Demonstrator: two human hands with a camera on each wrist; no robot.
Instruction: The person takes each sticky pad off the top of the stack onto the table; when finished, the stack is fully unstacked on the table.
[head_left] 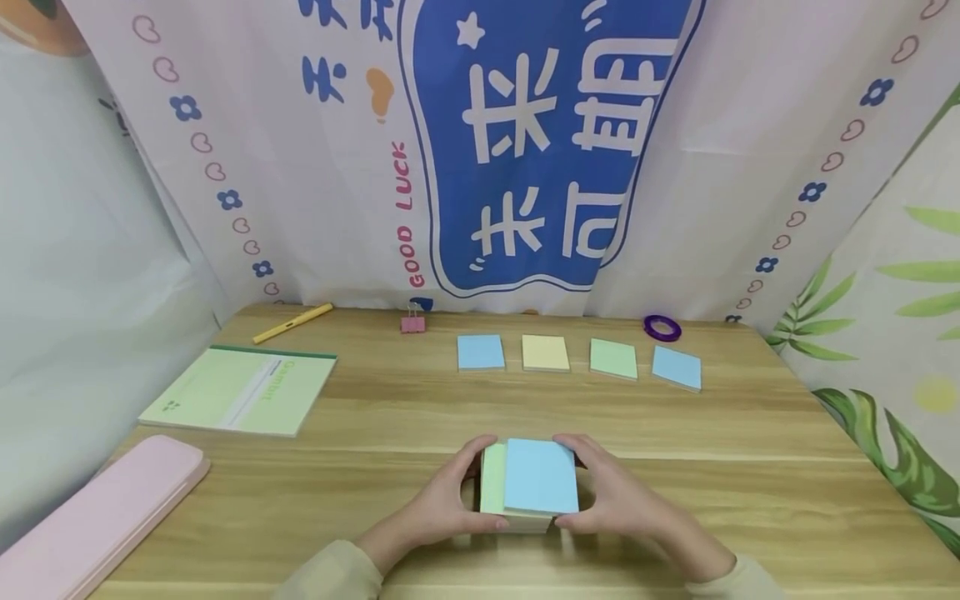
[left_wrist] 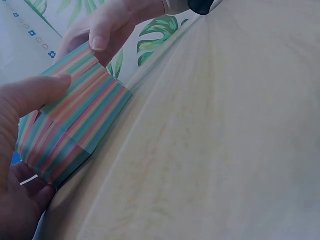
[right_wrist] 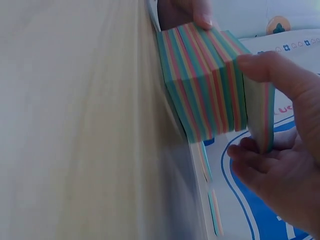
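A thick block of multicoloured sticky notes sits on the wooden table near its front edge. Its top sheet is blue, shifted right over a green layer. My left hand grips the block's left side, thumb on the near edge. From the other side my right hand holds the block, its fingers lifting a thin upper portion. The left wrist view shows the block's striped side between both hands. In the right wrist view the striped block has a peeled slice under my thumb.
Several small note pads lie in a row further back: blue, yellow, green, blue. A purple tape ring, pink binder clip, yellow pen, green notebook and pink case are around.
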